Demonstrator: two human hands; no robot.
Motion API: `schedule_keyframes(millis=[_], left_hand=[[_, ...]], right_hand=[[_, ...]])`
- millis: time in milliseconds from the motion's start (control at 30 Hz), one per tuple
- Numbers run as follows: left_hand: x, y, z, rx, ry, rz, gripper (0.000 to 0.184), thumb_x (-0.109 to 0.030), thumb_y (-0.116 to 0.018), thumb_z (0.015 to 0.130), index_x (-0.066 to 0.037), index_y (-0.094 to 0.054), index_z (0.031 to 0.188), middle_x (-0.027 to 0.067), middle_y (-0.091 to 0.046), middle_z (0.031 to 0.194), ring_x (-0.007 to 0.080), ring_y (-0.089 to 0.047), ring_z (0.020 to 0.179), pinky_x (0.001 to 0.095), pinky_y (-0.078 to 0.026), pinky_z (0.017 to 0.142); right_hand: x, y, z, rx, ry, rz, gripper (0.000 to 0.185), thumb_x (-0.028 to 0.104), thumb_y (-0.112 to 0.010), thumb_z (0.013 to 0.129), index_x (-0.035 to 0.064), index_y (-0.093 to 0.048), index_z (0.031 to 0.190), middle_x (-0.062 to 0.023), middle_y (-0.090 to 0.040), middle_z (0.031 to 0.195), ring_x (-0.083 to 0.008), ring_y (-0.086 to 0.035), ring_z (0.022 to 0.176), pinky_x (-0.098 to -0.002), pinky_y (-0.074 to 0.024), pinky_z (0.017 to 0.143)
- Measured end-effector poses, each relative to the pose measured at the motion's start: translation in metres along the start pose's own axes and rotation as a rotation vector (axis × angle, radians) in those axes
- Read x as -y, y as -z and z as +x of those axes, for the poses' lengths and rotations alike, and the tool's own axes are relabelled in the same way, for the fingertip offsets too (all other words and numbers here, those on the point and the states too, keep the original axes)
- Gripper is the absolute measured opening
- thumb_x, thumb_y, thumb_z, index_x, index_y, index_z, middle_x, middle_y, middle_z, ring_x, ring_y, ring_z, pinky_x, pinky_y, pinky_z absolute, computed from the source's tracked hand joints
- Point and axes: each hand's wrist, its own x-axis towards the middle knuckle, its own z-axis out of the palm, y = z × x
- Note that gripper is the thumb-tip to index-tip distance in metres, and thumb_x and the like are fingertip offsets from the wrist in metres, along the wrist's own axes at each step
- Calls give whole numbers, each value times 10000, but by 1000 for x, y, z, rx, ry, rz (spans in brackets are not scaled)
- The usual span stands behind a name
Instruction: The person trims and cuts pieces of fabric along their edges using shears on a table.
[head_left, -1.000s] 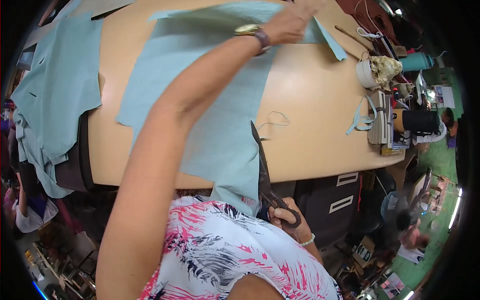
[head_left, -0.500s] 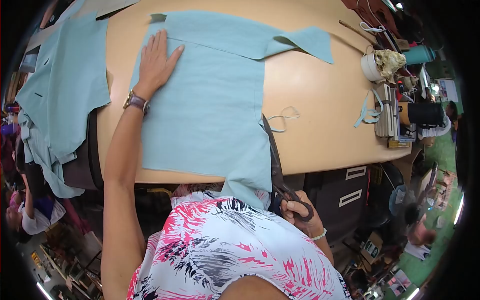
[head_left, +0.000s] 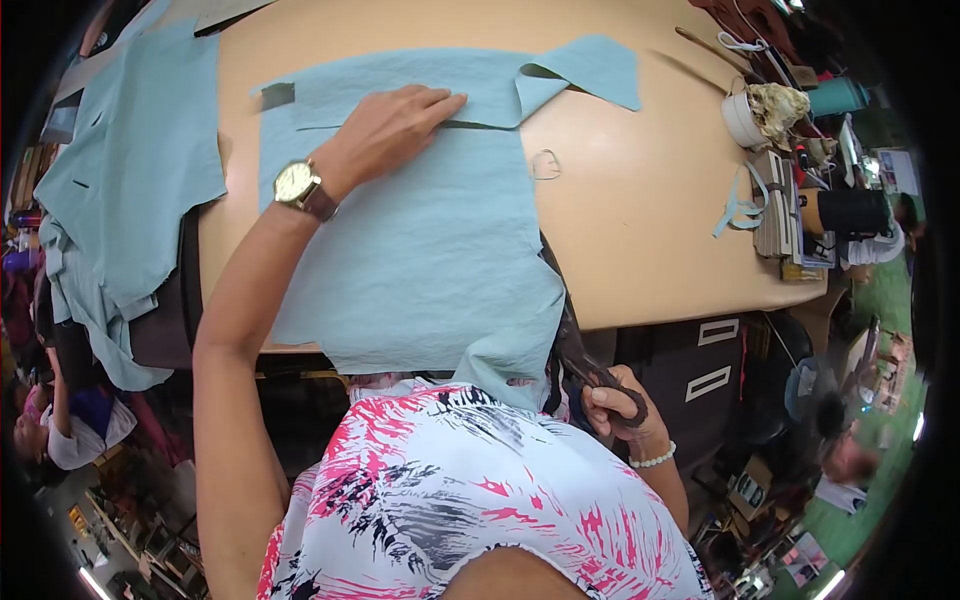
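My left hand [head_left: 390, 135], with a watch [head_left: 297, 184] at its wrist, rests on the light blue fabric [head_left: 430, 240]. Its fingers stretch to the right across the folded upper strip, beside a dark slit between strip and lower panel. Low at the right, my right hand [head_left: 620, 402] is closed round the handles of dark scissors [head_left: 576, 345]. Their blades point up along the fabric's right edge and are partly hidden by it. The lower edge of the fabric hangs over the table's front edge against my patterned top.
More blue fabric [head_left: 140, 180] drapes over the table [head_left: 660, 220] at left. A small loop of thread [head_left: 546, 165] lies right of the panel. A white cup [head_left: 741, 120], a teal bottle [head_left: 838, 97], stacked books [head_left: 772, 205] and fabric scraps [head_left: 740, 212] stand or lie at right.
My left hand has moved right from the upper left corner of the fabric. The panel has shifted toward me over the table edge. The scissors and right hand have moved slightly right.
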Motion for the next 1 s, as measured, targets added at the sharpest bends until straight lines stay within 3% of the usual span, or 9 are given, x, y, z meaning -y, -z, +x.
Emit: schedule_keyframes(millis=[167, 267, 333, 400, 500, 567, 667, 767, 1000], left_hand=[[17, 1, 32, 135, -124, -3, 224, -8, -521, 702, -41, -583, 915, 129, -599, 768, 277, -590, 758, 380, -471, 620], [52, 11, 72, 174, -167, -242, 265, -18, -527, 702, -22, -590, 960, 121, -574, 762, 283, -566, 751, 393, -455, 648], [97, 5, 119, 624, 58, -321, 545, -143, -559, 737, -55, -404, 1252, 178, -501, 1197, 312, -536, 1020, 456, -396, 878], [139, -19, 155, 680, 242, -209, 541, -161, -599, 665, -31, -475, 1176, 149, -579, 1094, 297, -597, 806, 447, -445, 739], [124, -48, 150, 70, 525, 285, 539, -190, -599, 656, -24, -486, 1156, 176, -537, 1152, 287, -566, 904, 440, -429, 756], [91, -30, 151, -167, 338, 224, 624, -316, -595, 710, -13, -416, 1225, 197, -465, 1231, 298, -494, 1047, 443, -406, 828], [48, -31, 152, -533, 89, 138, 212, -66, -530, 719, -4, -612, 905, 137, -592, 798, 294, -573, 792, 396, -455, 680], [20, -42, 149, -223, 214, 103, 214, -167, -541, 753, 4, -629, 847, 152, -605, 848, 307, -584, 795, 395, -464, 690], [19, -73, 206, -176, 660, -353, 418, -405, -671, 627, 9, -641, 670, 166, -623, 682, 301, -606, 660, 370, -465, 598]], right_hand=[[-5, 3, -1, 18, -24, 39, 279, 180, -623, 768, 33, -472, 584, -19, -454, 472, -75, -435, 383, -203, -324, 359], [-5, 5, -2, 26, -42, 62, 268, 177, -622, 771, 31, -479, 598, -21, -460, 471, -75, -437, 384, -203, -328, 362], [-3, 6, -1, 34, -45, 59, 260, 177, -622, 772, 28, -486, 608, -24, -467, 471, -75, -438, 383, -204, -329, 362], [-2, 6, -2, 37, -44, 46, 252, 178, -623, 772, 25, -494, 618, -26, -475, 472, -74, -440, 383, -205, -328, 361], [-1, 3, -4, 21, -55, 46, 253, 181, -619, 775, 24, -501, 616, -29, -486, 477, -70, -442, 393, -198, -321, 373], [-2, 3, -4, 33, -59, 55, 253, 180, -614, 775, 26, -502, 609, -27, -488, 477, -69, -439, 397, -193, -313, 382], [-4, 6, -3, 60, -63, 62, 252, 182, -616, 772, 26, -503, 610, -27, -490, 478, -72, -436, 395, -197, -307, 380], [-5, 6, -3, 42, -76, 83, 247, 180, -622, 767, 20, -510, 616, -27, -485, 472, -74, -430, 390, -200, -302, 378], [-11, 10, -1, 59, -67, 94, 231, 155, -629, 764, 15, -514, 620, -26, -486, 480, -72, -433, 397, -205, -307, 378]])
